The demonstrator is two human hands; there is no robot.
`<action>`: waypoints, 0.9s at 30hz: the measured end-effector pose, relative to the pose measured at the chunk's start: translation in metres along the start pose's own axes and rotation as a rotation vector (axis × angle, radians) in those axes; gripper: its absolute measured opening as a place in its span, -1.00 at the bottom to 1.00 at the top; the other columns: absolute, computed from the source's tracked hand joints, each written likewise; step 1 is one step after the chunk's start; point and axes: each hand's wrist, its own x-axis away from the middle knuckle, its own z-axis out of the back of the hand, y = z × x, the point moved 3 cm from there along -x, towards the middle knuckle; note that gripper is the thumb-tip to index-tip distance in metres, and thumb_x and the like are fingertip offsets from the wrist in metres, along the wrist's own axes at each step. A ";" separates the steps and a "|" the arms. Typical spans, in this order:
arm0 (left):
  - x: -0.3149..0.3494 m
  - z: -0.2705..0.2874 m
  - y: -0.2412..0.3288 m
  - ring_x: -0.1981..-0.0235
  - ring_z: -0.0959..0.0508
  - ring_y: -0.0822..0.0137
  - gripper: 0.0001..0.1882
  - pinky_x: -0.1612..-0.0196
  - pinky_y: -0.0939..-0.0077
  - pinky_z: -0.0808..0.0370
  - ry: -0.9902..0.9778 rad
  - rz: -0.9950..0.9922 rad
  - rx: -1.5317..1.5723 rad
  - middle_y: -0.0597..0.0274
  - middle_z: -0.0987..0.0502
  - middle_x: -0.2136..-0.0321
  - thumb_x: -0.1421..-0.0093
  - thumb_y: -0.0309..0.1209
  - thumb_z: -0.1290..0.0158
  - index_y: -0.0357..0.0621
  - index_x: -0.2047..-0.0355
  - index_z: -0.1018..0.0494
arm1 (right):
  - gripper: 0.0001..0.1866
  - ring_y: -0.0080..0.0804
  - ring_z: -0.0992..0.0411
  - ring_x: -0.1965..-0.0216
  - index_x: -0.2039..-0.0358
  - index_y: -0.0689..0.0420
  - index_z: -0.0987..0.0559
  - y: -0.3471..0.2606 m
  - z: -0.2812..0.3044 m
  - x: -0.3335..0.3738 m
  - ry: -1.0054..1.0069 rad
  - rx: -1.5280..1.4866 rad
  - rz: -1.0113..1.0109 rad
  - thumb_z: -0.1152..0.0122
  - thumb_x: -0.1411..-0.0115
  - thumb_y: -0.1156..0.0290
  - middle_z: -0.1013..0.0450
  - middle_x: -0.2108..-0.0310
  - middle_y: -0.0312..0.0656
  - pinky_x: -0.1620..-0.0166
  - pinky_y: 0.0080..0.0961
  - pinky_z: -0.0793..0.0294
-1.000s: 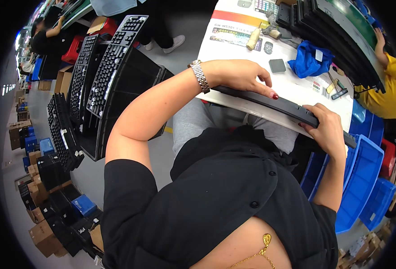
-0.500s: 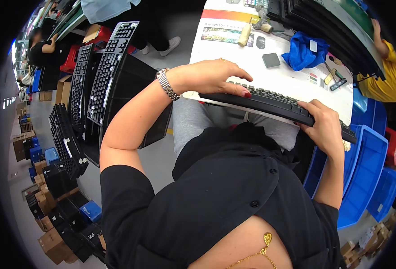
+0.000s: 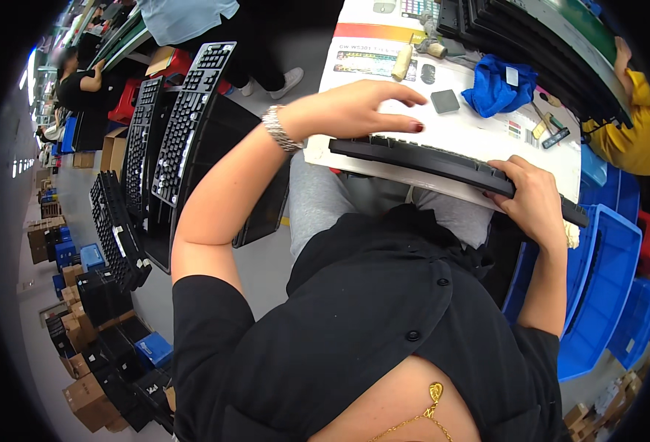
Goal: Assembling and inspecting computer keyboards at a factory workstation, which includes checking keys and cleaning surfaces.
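Note:
A black keyboard (image 3: 428, 160) lies along the near edge of the white-covered table, tilted so its long dark edge faces me and its key tops are mostly hidden. My right hand (image 3: 529, 197) grips it towards the right end, thumb below and fingers over the top. Just beyond the left end, my left hand (image 3: 362, 107) hovers apart from the keyboard, fingers spread and holding nothing. Past it on the table are a small grey square block (image 3: 445, 102), a crumpled blue cloth (image 3: 500, 87) and a tool with a pale wrapped handle (image 3: 402, 63).
Stacked keyboards (image 3: 531, 55) stand at the far right, near another person's yellow sleeve (image 3: 638, 140). Blue bins (image 3: 605, 272) sit to my right. More keyboards (image 3: 192, 118) lean at my left, with cartons (image 3: 89, 401) on the floor. Someone stands beyond the table's left side.
My left hand has let go of the keyboard and risen away from it. The keyboard has tipped, so fewer keys show. My right hand keeps its hold.

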 end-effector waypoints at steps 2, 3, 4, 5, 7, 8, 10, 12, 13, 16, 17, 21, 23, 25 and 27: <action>-0.022 -0.022 0.016 -0.10 -0.57 0.04 -0.41 -0.15 0.29 -0.49 0.000 -0.048 -0.027 -0.02 -0.55 -0.14 -0.37 0.01 -0.10 -0.19 -0.20 -0.48 | -0.58 -0.22 -0.49 0.41 0.14 0.19 -0.70 0.002 0.000 -0.002 -0.003 0.005 0.008 -0.47 0.10 0.52 -0.54 0.33 -0.22 0.19 -0.38 -0.49; -0.031 -0.030 0.023 -0.10 -0.56 0.02 -0.39 -0.16 0.25 -0.49 0.001 -0.092 -0.057 -0.04 -0.55 -0.13 -0.37 0.05 -0.08 -0.18 -0.20 -0.48 | -0.59 -0.22 -0.49 0.41 0.15 0.19 -0.70 0.002 0.001 -0.002 -0.005 0.008 0.011 -0.48 0.10 0.51 -0.54 0.33 -0.22 0.19 -0.38 -0.49; -0.039 -0.033 0.027 -0.10 -0.56 0.02 -0.39 -0.16 0.25 -0.49 -0.002 -0.098 -0.054 -0.04 -0.55 -0.13 -0.37 0.05 -0.08 -0.18 -0.20 -0.48 | -0.59 -0.22 -0.49 0.41 0.15 0.19 -0.70 0.002 0.002 -0.003 -0.006 0.010 0.004 -0.48 0.10 0.51 -0.54 0.33 -0.22 0.19 -0.38 -0.49; -0.046 -0.037 0.031 -0.12 -0.55 -0.01 -0.37 -0.18 0.22 -0.47 -0.042 -0.093 -0.101 -0.03 -0.55 -0.13 -0.37 0.08 -0.07 -0.18 -0.20 -0.48 | -0.60 -0.22 -0.49 0.41 0.15 0.19 -0.70 0.002 0.003 -0.003 -0.011 0.011 0.006 -0.48 0.09 0.50 -0.55 0.33 -0.21 0.19 -0.38 -0.49; -0.055 -0.043 0.037 -0.17 -0.51 -0.06 -0.34 -0.23 0.15 -0.43 -0.122 -0.080 -0.195 -0.01 -0.55 -0.15 -0.37 0.13 -0.04 -0.16 -0.20 -0.48 | -0.61 -0.22 -0.49 0.41 0.15 0.19 -0.70 0.002 0.004 -0.004 -0.024 0.010 0.013 -0.48 0.08 0.48 -0.55 0.32 -0.20 0.19 -0.38 -0.48; -0.057 -0.045 0.037 -0.20 -0.50 -0.09 -0.33 -0.26 0.12 -0.42 -0.161 -0.072 -0.242 -0.01 -0.54 -0.15 -0.37 0.15 -0.02 -0.15 -0.20 -0.48 | -0.61 -0.22 -0.49 0.41 0.15 0.19 -0.70 0.002 0.005 -0.005 -0.031 0.008 0.018 -0.48 0.07 0.47 -0.55 0.32 -0.20 0.20 -0.37 -0.48; -0.054 -0.046 0.030 -0.23 -0.47 -0.11 -0.32 -0.28 0.10 -0.38 -0.138 -0.108 -0.289 0.01 -0.54 -0.16 -0.36 0.17 -0.01 -0.14 -0.21 -0.48 | -0.60 -0.21 -0.48 0.41 0.15 0.20 -0.70 0.003 0.005 -0.005 -0.035 0.001 0.006 -0.48 0.08 0.49 -0.56 0.31 -0.19 0.20 -0.38 -0.47; -0.044 -0.044 0.018 -0.29 -0.40 -0.15 -0.30 -0.34 0.05 -0.32 -0.077 -0.168 -0.385 0.03 -0.54 -0.17 -0.35 0.20 0.00 -0.12 -0.21 -0.48 | -0.58 -0.20 -0.47 0.43 0.14 0.23 -0.69 0.004 0.005 -0.006 -0.043 -0.011 0.003 -0.48 0.11 0.52 -0.57 0.30 -0.18 0.21 -0.39 -0.47; -0.039 -0.042 0.012 -0.32 -0.37 -0.18 -0.29 -0.36 0.03 -0.29 -0.046 -0.196 -0.433 0.04 -0.54 -0.17 -0.34 0.22 0.01 -0.11 -0.21 -0.47 | -0.56 -0.20 -0.46 0.44 0.13 0.24 -0.69 0.004 0.005 -0.007 -0.047 -0.018 0.003 -0.48 0.12 0.54 -0.58 0.30 -0.17 0.22 -0.40 -0.46; -0.018 -0.029 -0.002 -0.39 -0.27 -0.19 -0.29 -0.43 -0.02 -0.18 -0.045 -0.150 -0.446 0.07 -0.54 -0.17 -0.34 0.22 0.04 -0.07 -0.22 -0.47 | -0.59 -0.20 -0.47 0.42 0.14 0.22 -0.69 0.003 0.006 -0.006 -0.045 -0.010 0.005 -0.48 0.09 0.49 -0.57 0.30 -0.18 0.20 -0.39 -0.46; -0.011 -0.025 -0.009 -0.38 -0.28 -0.18 -0.30 -0.42 -0.02 -0.19 -0.045 -0.113 -0.448 0.07 -0.53 -0.18 -0.34 0.21 0.03 -0.06 -0.22 -0.47 | -0.60 -0.20 -0.48 0.41 0.15 0.22 -0.69 0.002 0.006 -0.006 -0.043 -0.006 0.005 -0.48 0.07 0.46 -0.56 0.30 -0.18 0.20 -0.38 -0.47; 0.016 -0.009 -0.022 -0.36 -0.32 -0.16 -0.35 -0.39 0.02 -0.25 -0.026 -0.015 -0.433 0.05 -0.52 -0.19 -0.35 0.15 -0.03 -0.05 -0.23 -0.47 | -0.61 -0.19 -0.48 0.40 0.15 0.22 -0.69 0.001 0.003 -0.003 -0.031 -0.015 0.004 -0.49 0.06 0.43 -0.56 0.30 -0.18 0.19 -0.37 -0.47; 0.027 -0.001 -0.026 -0.34 -0.35 -0.14 -0.38 -0.36 0.06 -0.30 -0.008 0.038 -0.416 0.04 -0.52 -0.19 -0.35 0.10 -0.07 -0.04 -0.24 -0.46 | -0.60 -0.19 -0.48 0.40 0.16 0.22 -0.69 0.002 0.003 -0.002 -0.018 -0.028 -0.005 -0.49 0.07 0.42 -0.56 0.29 -0.18 0.18 -0.36 -0.47; 0.040 0.005 -0.032 -0.32 -0.37 -0.12 -0.37 -0.34 0.09 -0.32 0.057 0.060 -0.360 0.02 -0.53 -0.17 -0.34 0.09 -0.10 -0.06 -0.24 -0.46 | -0.60 -0.18 -0.48 0.40 0.16 0.23 -0.69 0.003 0.005 -0.005 -0.026 -0.022 -0.003 -0.49 0.07 0.43 -0.57 0.29 -0.18 0.18 -0.36 -0.47; 0.051 0.010 -0.041 -0.27 -0.42 -0.09 -0.36 -0.29 0.15 -0.38 0.182 0.103 -0.242 -0.03 -0.55 -0.12 -0.31 0.06 -0.15 -0.11 -0.23 -0.46 | -0.60 -0.18 -0.48 0.40 0.16 0.23 -0.69 0.006 0.005 -0.011 -0.048 -0.012 -0.003 -0.49 0.07 0.43 -0.57 0.28 -0.17 0.17 -0.34 -0.47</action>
